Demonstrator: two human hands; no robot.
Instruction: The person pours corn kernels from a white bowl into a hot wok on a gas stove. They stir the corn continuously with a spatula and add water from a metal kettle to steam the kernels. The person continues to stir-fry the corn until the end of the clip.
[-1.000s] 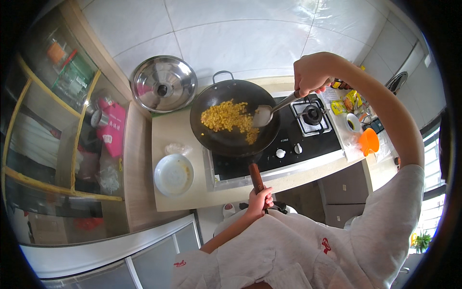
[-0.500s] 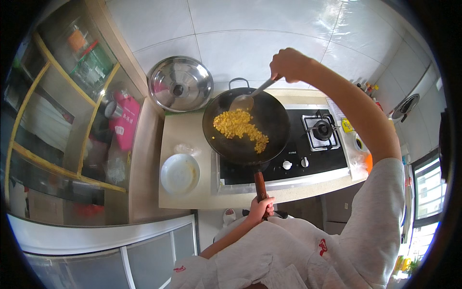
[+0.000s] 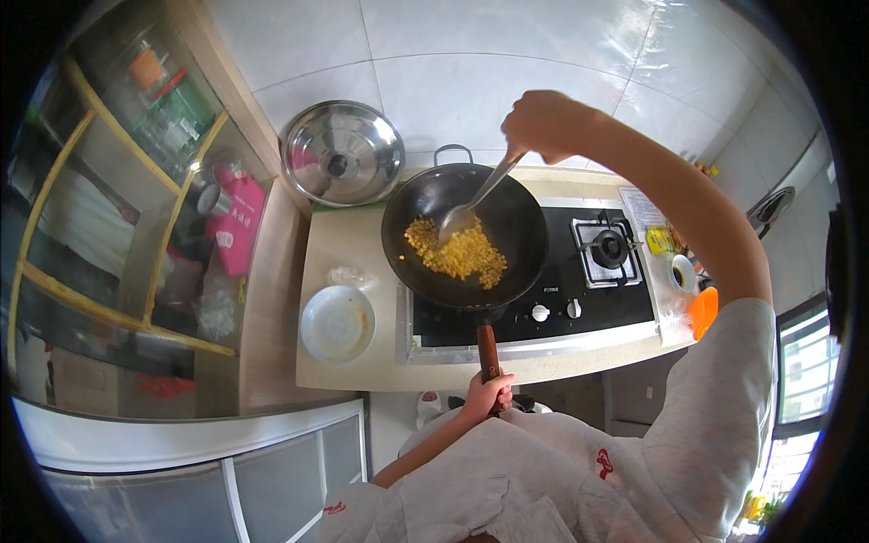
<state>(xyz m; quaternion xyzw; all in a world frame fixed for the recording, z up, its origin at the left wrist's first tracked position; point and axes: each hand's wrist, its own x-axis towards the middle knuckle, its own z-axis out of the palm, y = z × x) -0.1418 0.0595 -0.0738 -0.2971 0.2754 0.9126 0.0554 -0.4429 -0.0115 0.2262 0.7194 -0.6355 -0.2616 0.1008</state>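
Observation:
A black wok (image 3: 516, 213) sits over the left side of the gas stove. Yellow corn kernels (image 3: 466, 253) lie heaped across its lower left part. Closed around the wok's brown wooden handle, my left hand (image 3: 490, 394) is close to my body. My right hand (image 3: 548, 125) is above the wok's far edge, fingers wrapped round the upper end of a metal spatula (image 3: 489, 187). The spatula slants down to the left, and its broad blade rests in the corn.
A steel lid (image 3: 342, 154) leans against the wall at the back left. A white bowl (image 3: 338, 324) and a crumpled plastic bag (image 3: 349, 277) lie left of the stove (image 3: 602, 317). Right of it are a small bowl of dark liquid (image 3: 682, 272) and an orange object (image 3: 702, 312).
The spatula blade has moved down toward me into the corn. The kernels are pushed into a more compact heap. My left hand keeps its grip on the handle.

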